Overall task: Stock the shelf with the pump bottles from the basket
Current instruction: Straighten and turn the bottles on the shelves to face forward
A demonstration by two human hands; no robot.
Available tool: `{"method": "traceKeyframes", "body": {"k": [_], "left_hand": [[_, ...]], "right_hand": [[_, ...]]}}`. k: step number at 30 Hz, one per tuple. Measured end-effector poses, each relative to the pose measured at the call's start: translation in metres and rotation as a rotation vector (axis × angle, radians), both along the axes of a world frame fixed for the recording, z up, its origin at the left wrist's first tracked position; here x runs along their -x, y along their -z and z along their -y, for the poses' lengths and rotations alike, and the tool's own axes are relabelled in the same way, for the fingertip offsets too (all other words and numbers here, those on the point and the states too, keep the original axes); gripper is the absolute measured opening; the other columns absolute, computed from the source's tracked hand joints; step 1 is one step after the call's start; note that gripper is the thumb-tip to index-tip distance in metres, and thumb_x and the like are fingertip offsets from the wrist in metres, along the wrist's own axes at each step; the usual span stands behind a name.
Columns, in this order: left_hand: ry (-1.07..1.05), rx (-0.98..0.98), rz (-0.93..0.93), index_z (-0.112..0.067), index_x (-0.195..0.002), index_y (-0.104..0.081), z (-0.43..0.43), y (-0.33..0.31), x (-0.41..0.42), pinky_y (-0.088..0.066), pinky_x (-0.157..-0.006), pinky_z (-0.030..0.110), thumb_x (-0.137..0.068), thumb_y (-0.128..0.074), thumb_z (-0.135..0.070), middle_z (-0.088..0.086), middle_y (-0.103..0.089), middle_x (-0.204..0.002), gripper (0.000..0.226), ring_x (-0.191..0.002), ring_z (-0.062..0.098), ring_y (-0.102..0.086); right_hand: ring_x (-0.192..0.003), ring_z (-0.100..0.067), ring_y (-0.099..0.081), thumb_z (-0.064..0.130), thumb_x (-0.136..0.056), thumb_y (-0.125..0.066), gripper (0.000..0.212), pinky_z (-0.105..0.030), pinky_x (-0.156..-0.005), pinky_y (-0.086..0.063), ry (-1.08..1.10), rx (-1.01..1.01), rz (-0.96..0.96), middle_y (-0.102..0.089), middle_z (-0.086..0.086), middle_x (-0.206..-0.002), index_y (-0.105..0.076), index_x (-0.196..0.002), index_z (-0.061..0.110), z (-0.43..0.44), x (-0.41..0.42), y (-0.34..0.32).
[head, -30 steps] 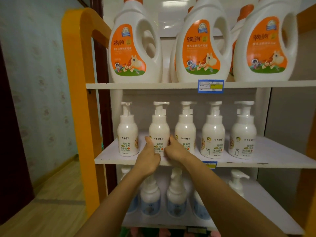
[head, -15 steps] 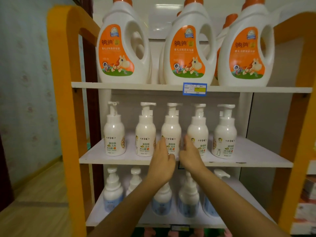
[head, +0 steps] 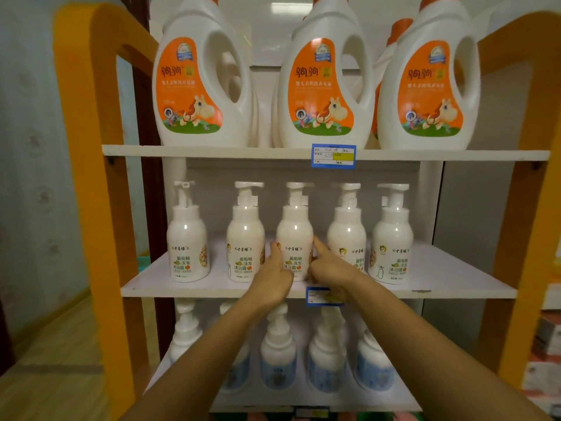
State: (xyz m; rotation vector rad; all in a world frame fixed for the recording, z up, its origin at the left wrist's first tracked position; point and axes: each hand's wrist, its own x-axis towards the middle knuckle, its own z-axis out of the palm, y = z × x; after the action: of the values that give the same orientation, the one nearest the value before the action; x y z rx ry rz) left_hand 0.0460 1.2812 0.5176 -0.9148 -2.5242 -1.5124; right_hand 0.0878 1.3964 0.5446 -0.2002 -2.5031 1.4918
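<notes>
Several white pump bottles stand in a row on the middle shelf (head: 212, 288). My left hand (head: 273, 276) and my right hand (head: 329, 270) press against the two sides of the middle pump bottle (head: 294, 230), which stands upright on the board. My left thumb lies on its left side and my right forefinger runs up its right side. Neighbouring bottles (head: 245, 235) (head: 347, 232) stand close on either side. The basket is out of view.
Big white detergent jugs (head: 197, 86) with orange labels fill the top shelf. Blue-labelled pump bottles (head: 277, 360) crowd the bottom shelf. Orange side frames (head: 91, 147) bound the unit. Bare board lies right of the last bottle (head: 449, 268). Boxes (head: 546, 344) sit at far right.
Both hands have moved right from the second bottle in the row to the third and now close in against its sides.
</notes>
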Motion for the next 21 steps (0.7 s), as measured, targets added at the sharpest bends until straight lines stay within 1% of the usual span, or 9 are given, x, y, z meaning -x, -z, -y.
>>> {"method": "traceKeyframes", "body": {"k": [2, 4, 6, 9, 12, 16, 21], "left_hand": [[0.005, 0.021, -0.005, -0.015, -0.138, -0.018, -0.004, 0.001, 0.000, -0.050, -0.089, 0.037, -0.088, -0.038, -0.006, 0.012, -0.054, -0.123, 0.055, -0.103, 0.024, -0.057], [0.009, 0.039, 0.000, -0.017, -0.143, -0.010, -0.006, 0.001, 0.001, -0.049, -0.094, 0.040, -0.088, -0.038, -0.009, 0.012, -0.050, -0.130, 0.061, -0.107, 0.025, -0.055], [0.021, 0.053, 0.003, -0.018, -0.143, -0.007, -0.006, 0.001, 0.001, -0.048, -0.096, 0.042, -0.089, -0.038, -0.010, 0.011, -0.049, -0.132, 0.064, -0.108, 0.024, -0.055], [0.038, 0.061, 0.000, -0.018, -0.142, -0.010, -0.006, 0.000, 0.000, -0.048, -0.097, 0.041, -0.089, -0.038, -0.010, 0.012, -0.050, -0.131, 0.061, -0.109, 0.025, -0.055], [0.043, 0.052, 0.009, -0.020, -0.139, -0.017, -0.006, 0.001, -0.001, -0.049, -0.095, 0.043, -0.087, -0.039, -0.010, 0.011, -0.052, -0.128, 0.057, -0.106, 0.024, -0.057], [0.046, 0.039, 0.018, -0.017, -0.132, -0.024, -0.007, -0.002, -0.003, -0.050, -0.094, 0.043, -0.087, -0.040, -0.007, 0.011, -0.055, -0.124, 0.049, -0.104, 0.024, -0.058], [0.045, 0.033, 0.017, -0.020, -0.133, -0.023, -0.010, 0.000, -0.004, -0.052, -0.091, 0.043, -0.087, -0.040, -0.010, 0.010, -0.056, -0.122, 0.049, -0.101, 0.023, -0.060]], "right_hand": [[-0.105, -0.026, -0.058, -0.009, -0.080, -0.043, 0.066, -0.035, -0.082, -0.052, 0.011, 0.003, -0.005, -0.059, -0.012, -0.120, -0.029, -0.134, 0.027, -0.003, 0.002, 0.002], [-0.105, -0.026, -0.058, -0.008, -0.080, -0.044, 0.064, -0.040, -0.087, -0.052, 0.033, -0.011, -0.011, -0.060, -0.013, -0.118, -0.031, -0.133, 0.025, -0.004, 0.003, 0.002], [-0.105, -0.025, -0.058, -0.007, -0.081, -0.044, 0.060, -0.040, -0.089, -0.051, 0.047, -0.040, -0.012, -0.060, -0.011, -0.118, -0.033, -0.132, 0.024, -0.006, 0.002, 0.001], [-0.103, -0.023, -0.057, -0.007, -0.082, -0.043, 0.058, -0.037, -0.090, -0.048, 0.033, -0.071, -0.005, -0.059, -0.009, -0.114, -0.034, -0.131, 0.023, -0.010, -0.001, 0.001], [-0.108, -0.027, -0.057, -0.006, -0.080, -0.046, 0.059, -0.044, -0.095, -0.048, 0.044, -0.075, -0.004, -0.060, -0.011, -0.119, -0.034, -0.131, 0.021, -0.010, 0.000, 0.001], [-0.105, -0.025, -0.059, -0.006, -0.080, -0.047, 0.056, -0.042, -0.092, -0.051, 0.048, -0.073, -0.040, -0.061, -0.011, -0.118, -0.038, -0.129, 0.020, -0.010, 0.000, 0.005], [-0.104, -0.025, -0.058, -0.003, -0.082, -0.047, 0.049, -0.037, -0.088, -0.049, 0.081, -0.067, -0.024, -0.060, -0.011, -0.117, -0.039, -0.125, 0.018, -0.010, -0.001, 0.002]]}}
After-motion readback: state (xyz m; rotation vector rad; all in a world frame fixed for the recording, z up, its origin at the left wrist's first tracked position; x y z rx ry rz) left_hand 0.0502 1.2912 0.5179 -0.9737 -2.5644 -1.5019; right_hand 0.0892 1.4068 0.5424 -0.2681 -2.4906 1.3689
